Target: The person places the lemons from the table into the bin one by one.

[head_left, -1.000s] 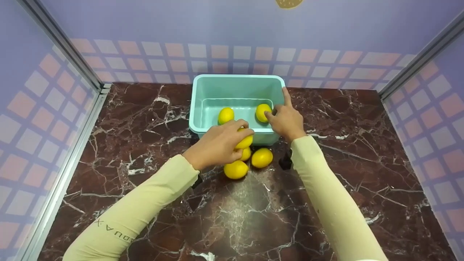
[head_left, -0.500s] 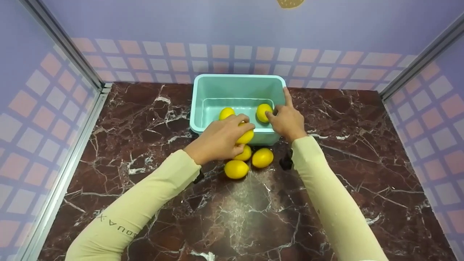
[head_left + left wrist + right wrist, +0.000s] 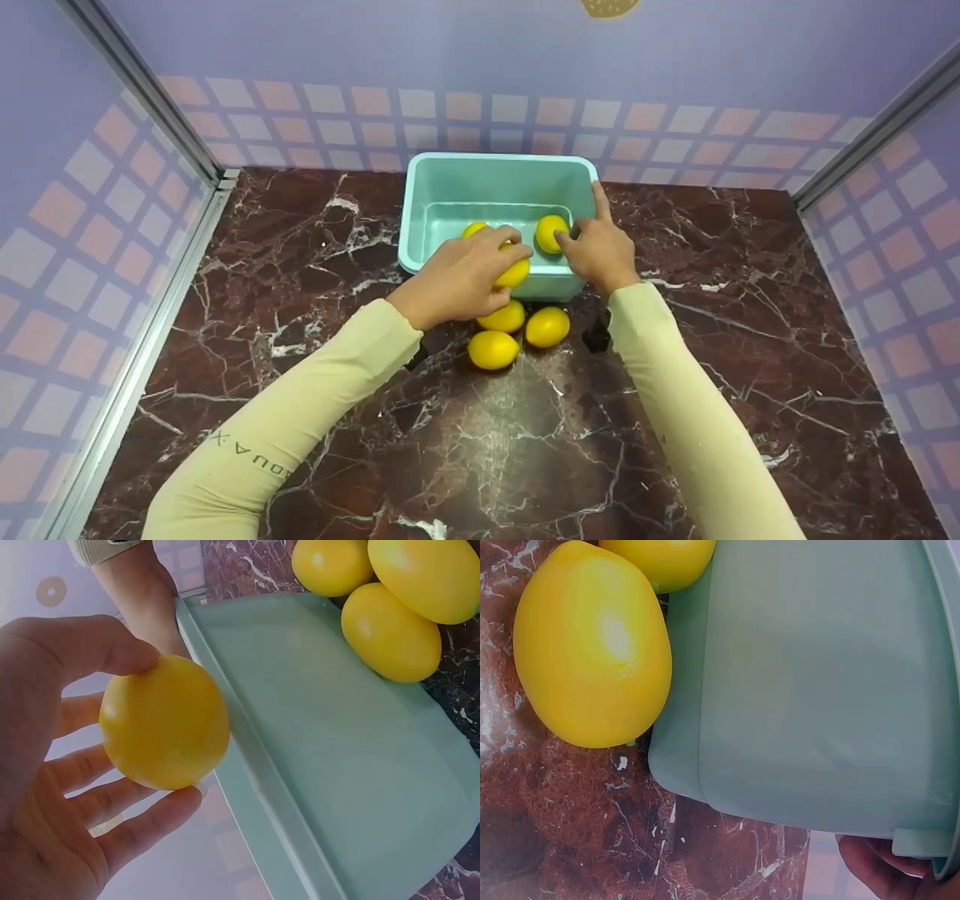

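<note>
My left hand [image 3: 457,281] grips a lemon [image 3: 514,273] at the front rim of a light green plastic bin [image 3: 502,158]. In the left wrist view, thumb and fingers are round this lemon [image 3: 165,724], beside the rim. My right hand [image 3: 602,251] holds the bin's right rim, with the index finger along it and the thumb inside. Fingers [image 3: 881,866] curl at the outer edge in the right wrist view. Inside the bin lie a lemon [image 3: 551,234] near my right thumb and another lemon [image 3: 474,228], partly hidden by my left hand.
Three lemons rest in front of the bin: one lemon [image 3: 502,316] close to its wall, another lemon [image 3: 547,327] to the right, and a lemon [image 3: 493,350] nearest me. The dark red marbled table [image 3: 315,435] is bounded by tiled-pattern walls [image 3: 352,120] behind and at both sides.
My left hand has risen slightly forward with the lemon, uncovering more of the lemon below and covering more of the left one in the bin. My right hand keeps its hold on the rim.
</note>
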Demonstrator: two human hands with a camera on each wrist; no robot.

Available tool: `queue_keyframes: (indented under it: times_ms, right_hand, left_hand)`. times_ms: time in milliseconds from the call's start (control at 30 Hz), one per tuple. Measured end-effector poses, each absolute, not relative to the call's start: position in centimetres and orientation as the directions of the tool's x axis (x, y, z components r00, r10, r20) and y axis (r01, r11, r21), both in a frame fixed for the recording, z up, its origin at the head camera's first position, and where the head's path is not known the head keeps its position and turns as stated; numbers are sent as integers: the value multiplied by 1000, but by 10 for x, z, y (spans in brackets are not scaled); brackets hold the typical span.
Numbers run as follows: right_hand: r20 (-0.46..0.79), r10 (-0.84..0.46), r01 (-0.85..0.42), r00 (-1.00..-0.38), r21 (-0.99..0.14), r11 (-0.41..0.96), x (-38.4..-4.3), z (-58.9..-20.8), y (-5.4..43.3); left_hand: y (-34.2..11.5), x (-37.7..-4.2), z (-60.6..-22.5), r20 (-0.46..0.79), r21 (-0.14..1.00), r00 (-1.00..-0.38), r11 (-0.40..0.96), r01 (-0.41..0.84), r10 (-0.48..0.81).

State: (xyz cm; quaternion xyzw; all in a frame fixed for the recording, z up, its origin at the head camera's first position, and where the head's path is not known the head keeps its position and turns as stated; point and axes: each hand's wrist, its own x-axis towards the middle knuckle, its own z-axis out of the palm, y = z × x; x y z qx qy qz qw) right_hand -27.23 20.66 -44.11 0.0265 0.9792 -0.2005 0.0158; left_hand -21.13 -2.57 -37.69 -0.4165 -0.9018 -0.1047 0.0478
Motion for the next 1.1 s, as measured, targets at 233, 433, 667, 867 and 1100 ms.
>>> queue_keyframes:
  times_ms: [233,433,667,867,1100]
  right_hand:
    - [-54,50,67,-997,-389,919,-273,-441,206]
    - [-47,41,56,-998,-381,923,-273,-442,207]
    - [-37,38,49,-999,-387,921,-273,-442,207]
    - [-45,41,56,-998,-401,914,-272,-441,207]
    - [-48,39,55,-998,-397,916,-272,-442,207]
  left_hand:
    - [-25,-217,-377,162,159,-662,643,749,731]
    - [-26,-221,-376,141,187,-684,659,728,716]
    - [-24,-227,-378,164,226,-691,655,721,704]
    - [-22,-230,-378,173,245,-695,653,716,698]
    - [-19,-234,-375,149,255,-707,664,703,691]
